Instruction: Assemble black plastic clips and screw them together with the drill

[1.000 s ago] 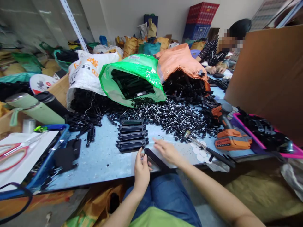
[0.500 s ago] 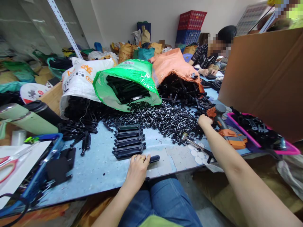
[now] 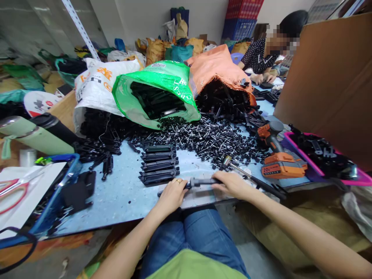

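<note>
My left hand (image 3: 172,195) is closed round a long black part (image 3: 161,193) near the table's front edge. Against that part's right end lies a dark grey piece (image 3: 203,181), and my right hand (image 3: 229,184) pinches its far end. Just above my left hand, several similar black parts (image 3: 159,166) lie stacked in a row. A hammer (image 3: 247,175) with a black handle rests right behind my right hand. Beyond it spreads a heap of black-headed screws (image 3: 215,141).
An orange cordless drill (image 3: 283,164) and a pink-rimmed tray (image 3: 322,172) stand at the right. White, green (image 3: 165,71) and orange sacks (image 3: 215,69) lie behind the heap. A blue basket (image 3: 74,170) is at the left. A person (image 3: 261,58) sits beyond a cardboard sheet (image 3: 328,77).
My right hand has come from beside the drill to the front edge, now with the grey piece at the black part. The view has tilted down slightly.
</note>
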`<act>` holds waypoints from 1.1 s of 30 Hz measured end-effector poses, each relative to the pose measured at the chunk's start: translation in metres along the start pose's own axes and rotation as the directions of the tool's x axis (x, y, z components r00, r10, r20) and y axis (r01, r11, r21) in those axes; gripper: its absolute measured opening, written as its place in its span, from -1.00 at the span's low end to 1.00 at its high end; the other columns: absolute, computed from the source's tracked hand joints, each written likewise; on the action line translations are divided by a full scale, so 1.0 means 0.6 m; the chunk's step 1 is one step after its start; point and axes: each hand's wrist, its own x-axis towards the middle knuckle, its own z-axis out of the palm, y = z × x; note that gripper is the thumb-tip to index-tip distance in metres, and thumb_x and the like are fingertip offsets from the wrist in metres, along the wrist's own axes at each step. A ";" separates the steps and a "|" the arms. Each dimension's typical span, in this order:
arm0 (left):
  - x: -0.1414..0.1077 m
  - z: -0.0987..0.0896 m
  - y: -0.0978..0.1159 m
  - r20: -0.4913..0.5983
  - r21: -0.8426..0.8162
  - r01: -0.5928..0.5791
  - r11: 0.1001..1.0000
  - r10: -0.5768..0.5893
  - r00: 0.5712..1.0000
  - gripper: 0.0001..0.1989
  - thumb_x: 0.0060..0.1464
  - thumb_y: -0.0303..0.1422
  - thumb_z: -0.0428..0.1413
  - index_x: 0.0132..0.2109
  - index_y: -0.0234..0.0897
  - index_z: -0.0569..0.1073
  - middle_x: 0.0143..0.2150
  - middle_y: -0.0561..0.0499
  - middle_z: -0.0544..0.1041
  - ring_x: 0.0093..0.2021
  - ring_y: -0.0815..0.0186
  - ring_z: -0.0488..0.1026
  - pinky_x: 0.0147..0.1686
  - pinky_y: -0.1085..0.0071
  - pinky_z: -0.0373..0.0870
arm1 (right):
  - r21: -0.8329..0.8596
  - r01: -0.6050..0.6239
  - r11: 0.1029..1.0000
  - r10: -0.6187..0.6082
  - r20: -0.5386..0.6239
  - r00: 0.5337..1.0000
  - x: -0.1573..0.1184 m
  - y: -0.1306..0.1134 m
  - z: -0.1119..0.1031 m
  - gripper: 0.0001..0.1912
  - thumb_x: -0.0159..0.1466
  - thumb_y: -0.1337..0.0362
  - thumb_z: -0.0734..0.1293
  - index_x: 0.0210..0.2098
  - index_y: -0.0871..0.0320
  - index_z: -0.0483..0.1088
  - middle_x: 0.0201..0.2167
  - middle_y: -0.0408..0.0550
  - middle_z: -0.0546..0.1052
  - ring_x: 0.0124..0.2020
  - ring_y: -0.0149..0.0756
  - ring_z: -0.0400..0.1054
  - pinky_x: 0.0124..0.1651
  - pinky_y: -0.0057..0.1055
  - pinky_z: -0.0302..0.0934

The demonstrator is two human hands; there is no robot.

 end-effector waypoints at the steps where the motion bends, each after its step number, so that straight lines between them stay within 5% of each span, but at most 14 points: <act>1: 0.000 -0.001 -0.001 0.004 -0.008 -0.002 1.000 0.002 1.000 -0.75 0.19 -0.37 -0.08 0.01 -0.24 0.29 -0.15 -0.06 0.38 -0.13 0.22 0.31 -0.13 0.30 0.29 | -0.042 0.037 0.998 -0.035 0.047 0.998 -0.004 -0.012 0.008 -0.65 0.29 0.02 0.12 -0.17 0.17 0.27 -0.31 -0.01 0.44 -0.30 -0.26 0.32 -0.27 -0.41 0.11; 6: 0.000 -0.006 0.003 0.032 -0.028 -0.009 1.000 0.010 0.999 -0.72 0.19 -0.38 -0.11 0.05 -0.24 0.26 -0.09 -0.08 0.37 -0.07 0.22 0.30 -0.08 0.28 0.26 | -0.188 0.170 0.967 -0.149 0.117 0.982 -0.005 -0.031 0.044 -0.57 0.29 -0.07 0.06 -0.24 0.17 0.28 -0.35 -0.01 0.43 -0.34 -0.27 0.31 -0.30 -0.40 0.06; 11: 0.002 -0.015 0.014 0.037 -0.023 -0.017 1.000 0.018 0.999 -0.69 0.15 -0.33 -0.07 0.04 -0.23 0.25 -0.09 -0.08 0.38 -0.03 0.19 0.29 -0.07 0.26 0.23 | -0.251 0.112 0.961 -0.086 0.112 0.990 0.007 -0.040 0.061 -0.61 0.30 -0.04 0.07 -0.23 0.14 0.27 -0.38 -0.05 0.44 -0.38 -0.29 0.33 -0.38 -0.44 0.02; 16: -0.004 -0.020 0.021 -0.026 -0.039 -0.022 0.999 0.021 0.999 -0.41 -0.14 0.04 0.14 -0.06 -0.25 0.26 -0.18 -0.06 0.39 -0.17 0.13 0.34 -0.18 0.25 0.27 | -0.304 0.049 0.951 -0.035 0.053 0.998 0.005 -0.065 0.051 -0.62 0.31 -0.03 0.06 -0.24 0.11 0.29 -0.38 -0.03 0.44 -0.38 -0.30 0.32 -0.38 -0.44 0.00; 24: -0.016 -0.005 0.009 -0.125 -0.082 -0.098 0.992 0.087 0.988 -0.61 0.00 -0.09 0.09 -0.12 -0.24 0.25 -0.24 -0.03 0.41 -0.22 0.20 0.39 -0.28 0.35 0.28 | -0.395 0.066 0.916 -0.083 -0.026 0.996 0.004 -0.101 0.019 -0.72 0.32 0.07 0.09 -0.22 0.09 0.29 -0.37 -0.01 0.41 -0.37 -0.28 0.27 -0.35 -0.39 -0.03; 29: -0.013 -0.009 0.019 -0.057 -0.035 -0.071 0.997 0.069 0.996 -0.55 -0.03 0.02 0.07 -0.18 -0.25 0.28 -0.30 -0.02 0.41 -0.26 0.20 0.39 -0.30 0.35 0.29 | -0.346 0.118 0.931 -0.127 -0.004 0.992 0.009 -0.069 0.026 -0.66 0.31 0.01 0.09 -0.26 0.12 0.32 -0.40 -0.03 0.41 -0.40 -0.31 0.27 -0.35 -0.40 -0.02; 33: 0.051 -0.015 0.039 -0.063 0.013 -0.127 0.992 0.127 0.990 -0.56 0.09 -0.05 -0.01 -0.02 -0.27 0.25 -0.10 -0.11 0.39 -0.04 0.14 0.32 -0.12 0.26 0.28 | -0.246 0.127 0.961 -0.132 -0.007 0.991 -0.005 -0.015 0.045 -0.59 0.29 -0.04 0.10 -0.27 0.16 0.34 -0.37 -0.03 0.42 -0.31 -0.28 0.28 -0.30 -0.41 0.04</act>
